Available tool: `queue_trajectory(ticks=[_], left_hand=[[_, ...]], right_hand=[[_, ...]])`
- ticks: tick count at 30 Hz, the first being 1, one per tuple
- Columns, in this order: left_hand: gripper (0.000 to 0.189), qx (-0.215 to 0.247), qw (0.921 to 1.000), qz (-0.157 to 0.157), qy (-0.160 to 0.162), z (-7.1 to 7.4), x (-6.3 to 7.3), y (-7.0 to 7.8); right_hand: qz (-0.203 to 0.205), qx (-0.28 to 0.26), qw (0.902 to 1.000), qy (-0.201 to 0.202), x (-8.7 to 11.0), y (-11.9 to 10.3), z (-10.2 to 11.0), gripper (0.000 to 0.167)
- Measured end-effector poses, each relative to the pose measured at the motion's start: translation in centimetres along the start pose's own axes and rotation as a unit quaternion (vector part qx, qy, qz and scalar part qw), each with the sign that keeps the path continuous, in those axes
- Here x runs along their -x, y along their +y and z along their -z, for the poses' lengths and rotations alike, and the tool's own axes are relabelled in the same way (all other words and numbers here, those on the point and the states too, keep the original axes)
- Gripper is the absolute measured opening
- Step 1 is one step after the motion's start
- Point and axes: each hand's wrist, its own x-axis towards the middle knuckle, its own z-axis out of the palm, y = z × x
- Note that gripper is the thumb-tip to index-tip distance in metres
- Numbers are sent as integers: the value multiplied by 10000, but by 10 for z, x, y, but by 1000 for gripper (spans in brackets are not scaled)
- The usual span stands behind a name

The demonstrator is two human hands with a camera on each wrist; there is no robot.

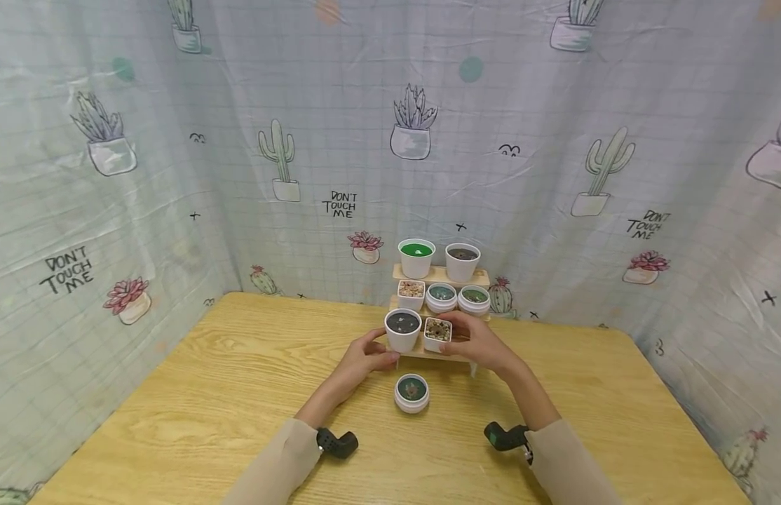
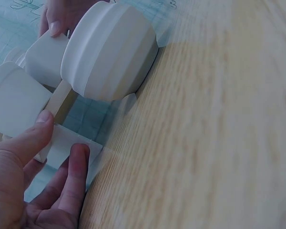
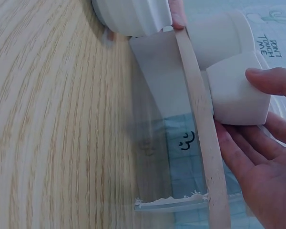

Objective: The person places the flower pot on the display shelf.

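Note:
A wooden tiered stand [image 1: 441, 353] on clear legs holds white pots. My right hand [image 1: 477, 342] pinches a square white pot [image 1: 437, 335] filled with pebbles on the lowest shelf, thumb in front and fingers at its far side. Left of it stands a round white pot [image 1: 402, 340] with a dark top. My left hand [image 1: 360, 361] is at that shelf's left end; in the left wrist view its thumb [image 2: 40, 126] touches the shelf's edge by the round pot's base, and other fingers extend loosely below. A ribbed round pot [image 1: 411, 403] sits on the table before the stand.
On the middle shelf are a square pebble pot [image 1: 411, 303] and two ribbed pots [image 1: 442, 306]. A green-topped pot [image 1: 416, 265] and a dark-topped pot [image 1: 462, 270] stand on the top shelf. A cactus-print curtain [image 1: 340, 140] hangs behind the wooden table [image 1: 252, 393].

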Motion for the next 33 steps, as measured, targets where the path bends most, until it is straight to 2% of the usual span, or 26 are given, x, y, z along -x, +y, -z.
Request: queue_trajectory(ticks=[5,10,23,33], left_hand=[[70,-26,10000,-15,24,1,-1,2],[70,-36,10000,-16,36,1,-1,3],[70,10,10000,24,49,0,1,1],[70,59,10000,39,16,0,0,0]], right_hand=[[144,144,9998,29,-2,-1,-1,57],[226,-26,9997,13,-3,1,-1,54],[-229,-226,9993,173,0,0,-5,53],[-79,43,9998,201,-1,0,-6,52]])
